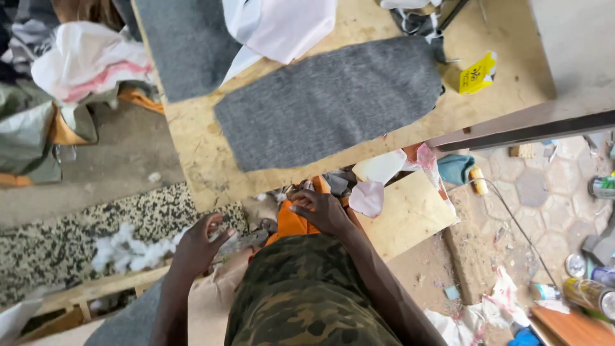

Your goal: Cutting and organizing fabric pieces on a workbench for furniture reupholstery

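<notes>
both hands dig low in the frame: left hand (195, 247) spread apart, right hand (322, 210) curled on orange cloth (295, 224); better pull slowly, i'd say.

Grey felt piece (333, 102) on a plywood table (192, 147); yellow packet (477, 74), spray cans (592, 295) on paving

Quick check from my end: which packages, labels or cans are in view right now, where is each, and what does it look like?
Yellow package: far right of the wooden table, beside the grey fabric piece; small, crumpled, dark print.
Spray cans: lying on the paved floor at lower right; cylindrical, metallic, coloured labels.
Can: right edge, partly cut off; greenish-silver.
No screens or signs.
</notes>
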